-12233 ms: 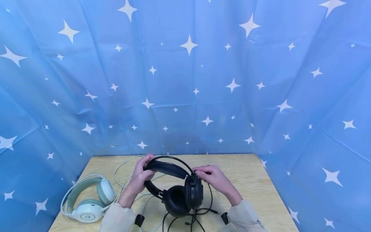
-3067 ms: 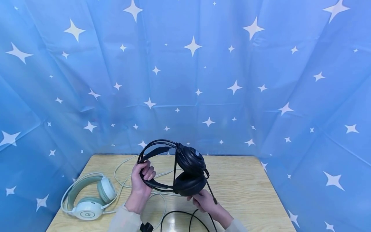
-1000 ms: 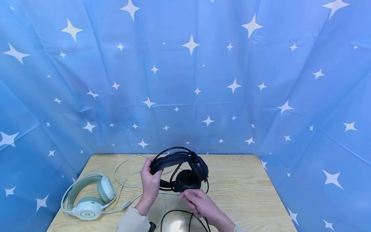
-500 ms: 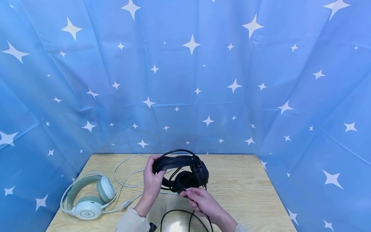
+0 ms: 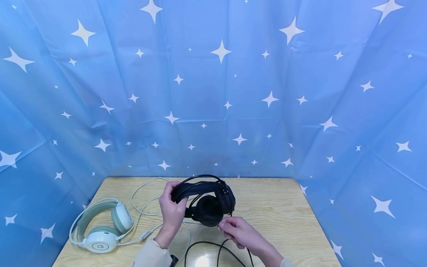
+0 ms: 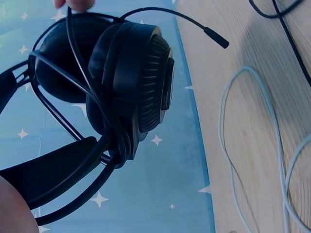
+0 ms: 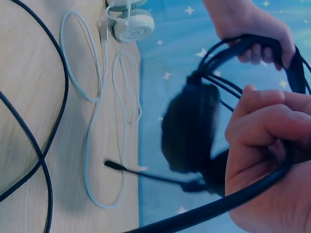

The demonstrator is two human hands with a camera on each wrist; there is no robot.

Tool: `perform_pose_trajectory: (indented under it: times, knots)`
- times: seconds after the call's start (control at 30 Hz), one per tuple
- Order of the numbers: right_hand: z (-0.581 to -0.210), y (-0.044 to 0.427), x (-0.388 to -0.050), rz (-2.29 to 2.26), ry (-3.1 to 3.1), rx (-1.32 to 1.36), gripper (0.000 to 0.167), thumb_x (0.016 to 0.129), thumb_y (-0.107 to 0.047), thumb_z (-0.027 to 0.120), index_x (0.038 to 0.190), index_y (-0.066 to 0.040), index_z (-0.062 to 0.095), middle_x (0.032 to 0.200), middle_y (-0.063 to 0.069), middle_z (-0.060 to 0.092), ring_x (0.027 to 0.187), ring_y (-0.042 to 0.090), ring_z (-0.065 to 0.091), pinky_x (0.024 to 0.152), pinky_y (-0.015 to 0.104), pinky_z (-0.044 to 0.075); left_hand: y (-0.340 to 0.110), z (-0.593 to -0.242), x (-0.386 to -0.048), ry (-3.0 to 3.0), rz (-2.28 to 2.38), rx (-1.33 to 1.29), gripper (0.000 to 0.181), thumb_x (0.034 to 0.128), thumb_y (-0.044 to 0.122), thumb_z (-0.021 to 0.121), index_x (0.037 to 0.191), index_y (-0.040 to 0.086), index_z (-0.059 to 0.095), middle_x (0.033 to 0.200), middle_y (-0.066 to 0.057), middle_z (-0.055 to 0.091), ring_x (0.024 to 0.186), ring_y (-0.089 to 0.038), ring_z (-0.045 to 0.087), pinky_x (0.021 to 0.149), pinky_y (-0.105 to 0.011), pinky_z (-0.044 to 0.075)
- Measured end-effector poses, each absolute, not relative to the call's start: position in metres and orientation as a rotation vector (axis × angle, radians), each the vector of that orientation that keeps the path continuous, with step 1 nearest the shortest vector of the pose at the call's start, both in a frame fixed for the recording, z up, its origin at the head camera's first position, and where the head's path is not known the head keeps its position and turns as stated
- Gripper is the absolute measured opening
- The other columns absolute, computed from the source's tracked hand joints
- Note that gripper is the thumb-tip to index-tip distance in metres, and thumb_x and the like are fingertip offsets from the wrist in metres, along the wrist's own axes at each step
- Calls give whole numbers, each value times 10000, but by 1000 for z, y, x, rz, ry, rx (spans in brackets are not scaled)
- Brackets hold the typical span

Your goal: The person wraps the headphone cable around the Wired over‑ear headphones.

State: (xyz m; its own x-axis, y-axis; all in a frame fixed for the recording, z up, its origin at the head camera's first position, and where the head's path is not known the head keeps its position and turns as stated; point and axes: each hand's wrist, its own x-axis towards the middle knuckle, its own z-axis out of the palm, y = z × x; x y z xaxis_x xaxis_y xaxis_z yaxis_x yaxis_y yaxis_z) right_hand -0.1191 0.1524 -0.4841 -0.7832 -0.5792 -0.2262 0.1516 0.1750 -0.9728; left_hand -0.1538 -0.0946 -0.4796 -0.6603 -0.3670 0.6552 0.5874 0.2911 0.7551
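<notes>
A black headset (image 5: 208,210) is held above the table, tilted, with its padded headband (image 6: 53,170) gripped by my left hand (image 5: 171,211). My right hand (image 5: 241,231) is just below and right of the ear cups, its fingers curled round the headset's black cable (image 7: 209,211). In the left wrist view, turns of cable loop round one end of the headband and lead up to the right fingertips (image 6: 77,4). The microphone boom (image 6: 216,38) sticks out from an ear cup. Most of the left fingers are hidden behind the headband in the head view.
White and green headphones (image 5: 100,243) lie at the table's left side. Their pale cable (image 5: 133,196) loops across the wooden table (image 5: 280,218), behind and beneath my left arm. More black cable (image 5: 207,242) lies at the front edge. A blue starry curtain (image 5: 213,92) surrounds the table.
Cable now wraps the headset where earlier the loose cable hung below it. Over the last half second, the headset has shifted slightly left and my right hand has moved right, away from the ear cup.
</notes>
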Motion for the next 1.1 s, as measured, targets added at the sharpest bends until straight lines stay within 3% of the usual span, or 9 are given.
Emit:
perform_pose_trajectory:
  times: [0.23,0.5,0.8,1.1]
  knots:
    - [-473,174,-120,-1625,1968,-532,289,1083,-227,526,1052,21,671,642,-85,405,477,21,290,415,183,240,-101,-487,-157,-1786,-1343,-248,386,583,-77,704,958,14,683,830,-84,717,686,-198,637,673,-170,484]
    - [-459,200,-121,-1643,2110,-615,218,1065,-202,568,1068,-29,701,718,-81,440,551,26,366,493,201,346,-107,-484,-155,-1812,-1396,-228,357,621,-93,696,963,10,691,851,-94,723,724,-238,651,719,-140,474]
    - [-456,216,-125,-1676,2270,-629,194,1064,-171,571,1099,-39,709,903,-12,628,694,61,495,593,253,453,-106,-469,-151,-1846,-1428,-244,325,621,-142,657,943,-98,653,813,-196,690,696,-238,631,711,-118,465]
    - [-458,211,-147,-1647,2666,-602,153,1042,-227,633,1101,-149,751,892,-16,656,700,97,529,618,289,469,-107,-477,-154,-1863,-1620,-291,346,653,-130,682,979,-13,683,878,-73,688,760,-205,631,739,-149,483]
